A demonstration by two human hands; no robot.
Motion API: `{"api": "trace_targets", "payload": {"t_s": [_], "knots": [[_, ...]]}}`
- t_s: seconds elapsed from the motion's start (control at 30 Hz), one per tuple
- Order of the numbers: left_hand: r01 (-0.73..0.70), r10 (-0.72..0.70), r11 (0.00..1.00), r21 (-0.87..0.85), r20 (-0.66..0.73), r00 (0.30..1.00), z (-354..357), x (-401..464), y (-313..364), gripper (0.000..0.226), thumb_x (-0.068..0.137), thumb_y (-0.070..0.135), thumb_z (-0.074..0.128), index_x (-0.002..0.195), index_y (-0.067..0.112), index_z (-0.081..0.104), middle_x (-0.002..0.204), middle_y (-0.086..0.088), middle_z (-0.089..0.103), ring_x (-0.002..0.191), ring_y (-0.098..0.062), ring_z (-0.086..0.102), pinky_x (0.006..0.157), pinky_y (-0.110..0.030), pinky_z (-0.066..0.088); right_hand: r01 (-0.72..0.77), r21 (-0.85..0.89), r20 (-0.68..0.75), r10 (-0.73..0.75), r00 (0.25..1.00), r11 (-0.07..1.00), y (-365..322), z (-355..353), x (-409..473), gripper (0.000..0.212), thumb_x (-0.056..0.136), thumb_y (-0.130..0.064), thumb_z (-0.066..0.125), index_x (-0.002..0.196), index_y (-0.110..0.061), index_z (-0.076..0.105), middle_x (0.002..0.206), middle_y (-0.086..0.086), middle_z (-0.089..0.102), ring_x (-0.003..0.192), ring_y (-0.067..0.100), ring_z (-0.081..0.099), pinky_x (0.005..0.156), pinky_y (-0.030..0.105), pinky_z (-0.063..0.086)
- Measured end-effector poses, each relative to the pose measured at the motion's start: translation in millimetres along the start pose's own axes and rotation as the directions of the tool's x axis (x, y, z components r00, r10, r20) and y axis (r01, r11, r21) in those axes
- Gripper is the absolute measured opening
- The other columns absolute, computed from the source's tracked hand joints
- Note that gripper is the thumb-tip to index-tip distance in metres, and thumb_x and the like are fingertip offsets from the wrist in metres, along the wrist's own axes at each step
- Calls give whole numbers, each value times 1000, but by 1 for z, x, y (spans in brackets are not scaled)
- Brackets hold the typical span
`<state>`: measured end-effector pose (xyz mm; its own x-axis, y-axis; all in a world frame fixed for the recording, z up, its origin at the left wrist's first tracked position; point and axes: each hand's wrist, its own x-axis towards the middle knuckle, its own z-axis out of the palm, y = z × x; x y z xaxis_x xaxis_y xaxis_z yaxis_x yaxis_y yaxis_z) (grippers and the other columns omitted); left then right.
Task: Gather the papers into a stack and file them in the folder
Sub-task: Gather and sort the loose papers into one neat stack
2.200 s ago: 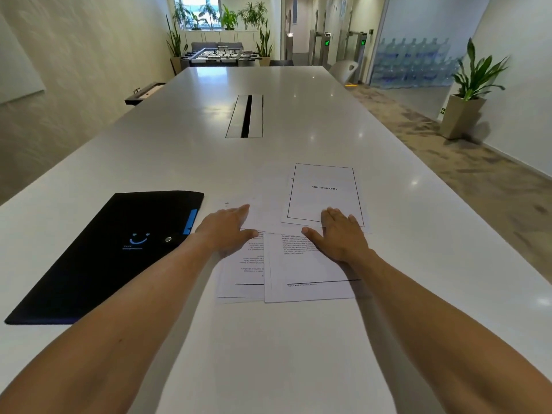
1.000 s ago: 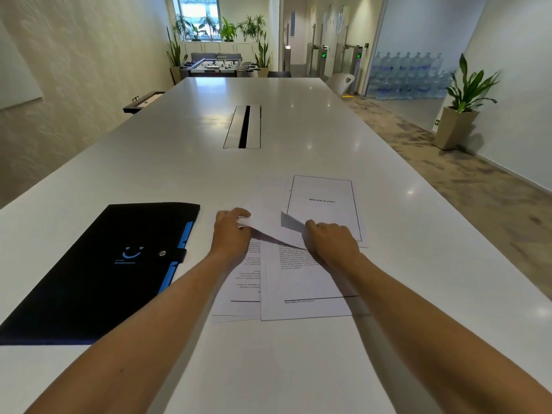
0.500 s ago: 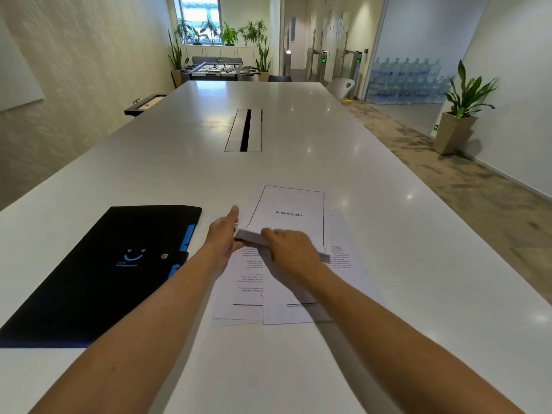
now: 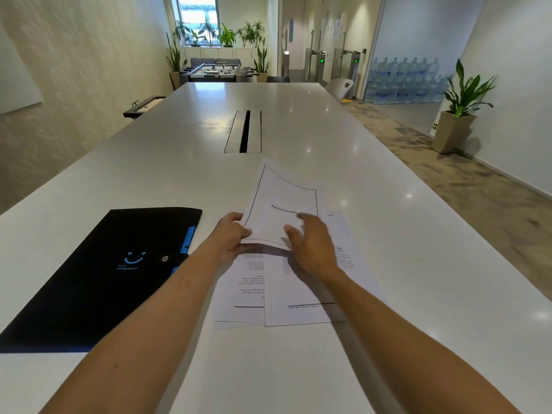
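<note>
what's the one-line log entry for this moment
phase: gathering | left hand: grips bibliography sheet, lifted | right hand: open over papers | folder: shut, left of papers | filed: none

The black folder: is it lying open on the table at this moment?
No. The black folder lies flat and closed on the white table, its snap strap fastened across the front edge, left of the papers.

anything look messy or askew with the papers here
Yes: the papers on the table lie fanned with edges misaligned, and the bibliography page in the left hand is lifted and bowed.
</note>
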<state>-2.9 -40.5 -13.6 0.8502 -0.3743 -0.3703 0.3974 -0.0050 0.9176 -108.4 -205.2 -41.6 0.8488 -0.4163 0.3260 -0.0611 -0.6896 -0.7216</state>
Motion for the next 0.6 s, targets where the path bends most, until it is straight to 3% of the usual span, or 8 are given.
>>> {"api": "trace_targets", "payload": {"t_s": [0.13,0.2,0.27,0.33,0.4,0.5,0.6], "knots": [[-72,74,994,-80,18,997,-7,0,6,34,93,-11,51,113,17,53,111,-17,64,89,-29,67,58,-36,60,-341,149,-122,360,925,928,14,-23,19,70,93,-45,58,144,-2,36,146,17,42,132,31,44,110,41,36],[-127,130,988,-86,31,991,-10,-3,7,32,94,-8,53,113,17,54,113,-15,64,92,-27,68,60,-35,60,-488,302,-23,518,855,819,19,-35,27,74,89,-49,62,142,-5,37,140,14,48,131,31,45,108,37,35],[-156,161,985,-79,67,985,-13,-6,4,32,94,-6,55,116,17,54,115,-13,65,93,-25,68,63,-34,60,-562,535,154,582,799,630,22,-47,36,66,85,-47,69,132,-6,45,123,9,55,124,30,51,108,40,36],[-174,178,984,-38,125,976,-17,-10,0,33,93,-5,57,116,19,54,118,-13,65,93,-24,69,67,-35,60,-547,645,270,510,817,533,25,-58,40,75,84,-33,74,142,-1,38,129,9,57,123,28,53,110,49,36],[-207,193,977,50,195,961,-21,-13,-4,40,90,-7,59,121,18,52,122,-16,64,99,-27,68,79,-37,59,-452,712,253,404,879,537,26,-66,40,60,87,-11,70,141,-2,43,131,12,61,114,26,62,105,50,44],[-233,188,957,175,238,953,-23,-14,-6,53,84,-10,66,124,21,50,127,-20,59,115,-32,59,95,-41,52,-327,727,175,297,939,603,18,-70,39,44,90,7,59,130,-11,53,114,6,70,97,19,71,92,37,55],[-263,230,950,170,189,955,-18,-16,3,50,83,-4,70,122,22,52,126,-20,60,116,-34,60,98,-43,51,-167,584,62,161,985,794,5,-72,36,41,89,-7,65,126,-21,55,108,-6,69,94,9,69,83,32,57]]}}
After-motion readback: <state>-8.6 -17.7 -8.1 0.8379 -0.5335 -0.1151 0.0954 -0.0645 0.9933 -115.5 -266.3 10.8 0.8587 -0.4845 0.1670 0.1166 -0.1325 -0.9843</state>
